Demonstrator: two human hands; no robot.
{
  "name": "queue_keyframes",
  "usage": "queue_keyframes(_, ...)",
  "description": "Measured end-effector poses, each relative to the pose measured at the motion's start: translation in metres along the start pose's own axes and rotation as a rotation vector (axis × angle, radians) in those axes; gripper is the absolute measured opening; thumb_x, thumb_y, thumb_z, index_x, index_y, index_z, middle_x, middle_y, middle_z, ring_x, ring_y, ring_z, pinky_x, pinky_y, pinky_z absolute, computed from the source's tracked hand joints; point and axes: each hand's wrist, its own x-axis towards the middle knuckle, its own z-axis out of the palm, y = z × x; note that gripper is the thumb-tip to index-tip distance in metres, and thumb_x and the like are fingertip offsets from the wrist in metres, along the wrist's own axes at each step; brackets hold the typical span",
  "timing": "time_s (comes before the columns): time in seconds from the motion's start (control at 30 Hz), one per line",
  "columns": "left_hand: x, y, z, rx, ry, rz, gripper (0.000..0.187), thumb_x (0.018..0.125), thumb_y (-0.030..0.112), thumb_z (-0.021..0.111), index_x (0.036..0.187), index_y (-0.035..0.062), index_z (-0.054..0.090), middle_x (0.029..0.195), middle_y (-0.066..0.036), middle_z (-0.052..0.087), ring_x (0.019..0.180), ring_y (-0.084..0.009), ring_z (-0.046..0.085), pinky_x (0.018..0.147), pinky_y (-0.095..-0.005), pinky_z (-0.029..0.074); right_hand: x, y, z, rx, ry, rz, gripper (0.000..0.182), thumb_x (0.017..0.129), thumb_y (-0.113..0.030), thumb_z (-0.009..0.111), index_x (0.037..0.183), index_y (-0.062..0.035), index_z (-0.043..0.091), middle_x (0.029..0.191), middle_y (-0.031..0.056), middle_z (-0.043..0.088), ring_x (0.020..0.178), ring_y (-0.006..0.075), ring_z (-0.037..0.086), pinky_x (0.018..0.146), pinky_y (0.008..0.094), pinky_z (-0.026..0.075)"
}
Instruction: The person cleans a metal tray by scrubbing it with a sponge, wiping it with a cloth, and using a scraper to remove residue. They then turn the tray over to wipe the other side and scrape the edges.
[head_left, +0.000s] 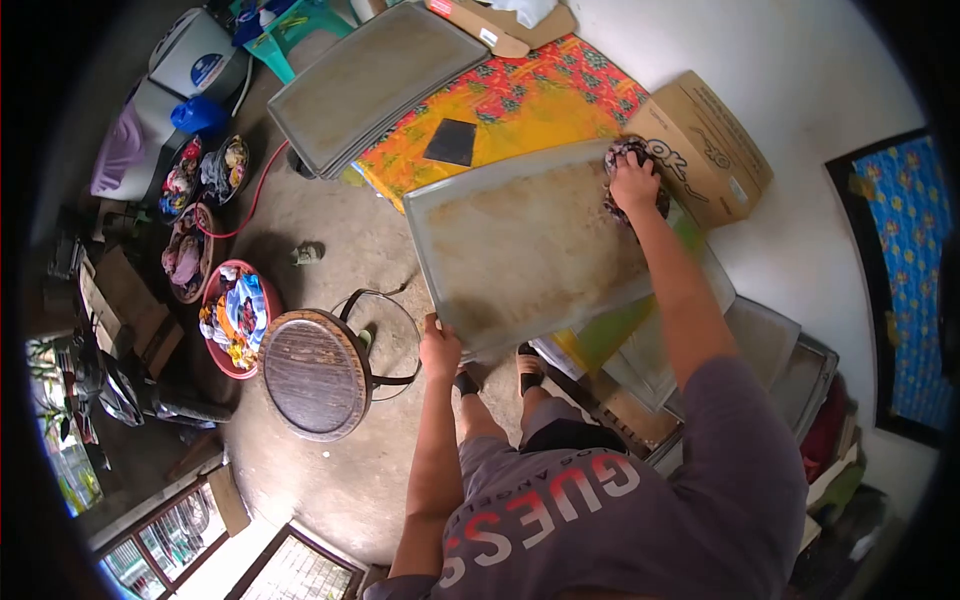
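Note:
A large metal baking tray [530,250] with brownish stains lies tilted in front of me, partly over the table. My left hand [439,348] is closed on its near left corner. At the tray's far right end, my right hand [635,182] presses a dark patterned cloth [658,153] onto the surface, fingers curled over it. Beyond the tray, a small dark flat square [451,142] rests on the red and yellow table cover [540,100].
Stacked trays [380,80] sit at the table's far left. A cardboard box [700,150] stands against the wall. More trays [765,340] lean at right. A round wooden stool [315,375] and a red basin of clothes [240,315] are on the floor at left.

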Motion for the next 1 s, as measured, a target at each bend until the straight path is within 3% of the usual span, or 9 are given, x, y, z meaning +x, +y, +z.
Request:
queue_keyframes(0.3,0.001,0.008,-0.004,0.068,-0.015,-0.040,0.036,0.088,0.019,0.058,0.121,0.0094,0.050,0.095,-0.023,0.068,0.094,-0.0435,0.063,0.082,-0.0519,0.048,-0.184,0.084,-0.021,0.077,-0.023,-0.151,0.025,0.086,-0.023,0.058,0.103,-0.0051,0.063,0.112,0.0100,0.054,0.100,0.0362,0.055,0.074,0.0489,0.052)
queue_keyframes(0.5,0.005,0.006,-0.002,0.117,0.010,-0.029,0.039,0.087,0.023,0.056,0.123,0.0089,0.052,0.101,-0.024,0.067,0.098,-0.0422,0.063,0.086,-0.0501,0.048,-0.247,0.035,-0.052,0.364,-0.114,-0.044,0.020,0.086,-0.017,0.054,0.097,-0.0023,0.063,0.106,0.0151,0.055,0.095,0.0366,0.055,0.073,0.0471,0.052)
queue_keyframes(0.63,0.054,-0.059,0.029,-0.013,0.000,0.075,0.040,0.085,0.015,0.055,0.123,0.0029,0.052,0.098,-0.020,0.065,0.073,-0.0332,0.067,0.046,-0.0410,0.056,-0.280,-0.084,-0.072,0.507,-0.156,-0.403,0.019,0.079,-0.016,0.056,0.089,-0.0029,0.066,0.098,0.0144,0.058,0.093,0.0352,0.056,0.073,0.0450,0.052)
queue_keyframes(0.67,0.047,-0.043,0.017,-0.136,-0.087,-0.029,0.040,0.086,0.016,0.055,0.124,0.0031,0.051,0.100,-0.020,0.064,0.072,-0.0328,0.067,0.044,-0.0408,0.055,-0.285,-0.117,-0.084,0.642,-0.247,-0.400,0.019,0.076,-0.015,0.058,0.089,-0.0024,0.065,0.097,0.0146,0.059,0.089,0.0348,0.057,0.075,0.0449,0.052)
queue_keyframes(0.73,0.019,0.006,-0.015,-0.389,-0.257,-0.238,0.040,0.088,0.017,0.053,0.125,0.0035,0.050,0.106,-0.018,0.063,0.068,-0.0319,0.067,0.041,-0.0403,0.052,-0.292,-0.169,-0.086,0.898,-0.289,-0.627,0.020,0.079,-0.016,0.058,0.091,-0.0009,0.064,0.098,0.0182,0.060,0.090,0.0370,0.059,0.079,0.0463,0.050)
queue_keyframes(0.77,0.034,-0.009,-0.023,-0.387,-0.398,-0.278,0.050,0.092,0.029,0.053,0.136,0.0072,0.044,0.126,-0.020,0.056,0.095,-0.0349,0.066,0.065,-0.0467,0.056,-0.290,-0.181,-0.097,1.017,-0.310,-0.543,0.021,0.080,-0.017,0.059,0.093,-0.0005,0.063,0.098,0.0195,0.060,0.092,0.0376,0.059,0.081,0.0465,0.050)
queue_keyframes(0.87,0.023,0.003,-0.049,-0.495,-0.229,-0.159,0.058,0.093,0.039,0.050,0.140,0.0061,0.040,0.133,-0.020,0.051,0.109,-0.0323,0.057,0.079,-0.0451,0.048,-0.269,-0.189,-0.136,1.292,-0.295,-0.300,0.029,0.086,-0.024,0.058,0.102,0.0002,0.061,0.103,0.0244,0.061,0.100,0.0400,0.058,0.086,0.0475,0.047)
queue_keyframes(0.97,-0.006,0.043,-0.060,-0.715,0.039,0.132,0.068,0.094,0.049,0.048,0.144,0.0050,0.035,0.139,-0.019,0.046,0.122,-0.0297,0.048,0.094,-0.0435,0.040,-0.229,-0.178,-0.123,1.804,-0.348,-0.105,0.032,0.086,-0.026,0.059,0.105,-0.0002,0.062,0.102,0.0220,0.062,0.095,0.0352,0.060,0.086,0.0446,0.046)
queue_keyframes(1.0,-0.018,0.060,-0.059,-0.813,0.065,0.201,0.071,0.094,0.053,0.047,0.145,0.0046,0.034,0.142,-0.019,0.044,0.126,-0.0289,0.045,0.099,-0.0430,0.037,-0.223,-0.167,-0.136,1.939,-0.469,-0.098,0.035,0.088,-0.028,0.059,0.108,-0.0002,0.061,0.103,0.0213,0.063,0.098,0.0327,0.059,0.089,0.0423,0.045)
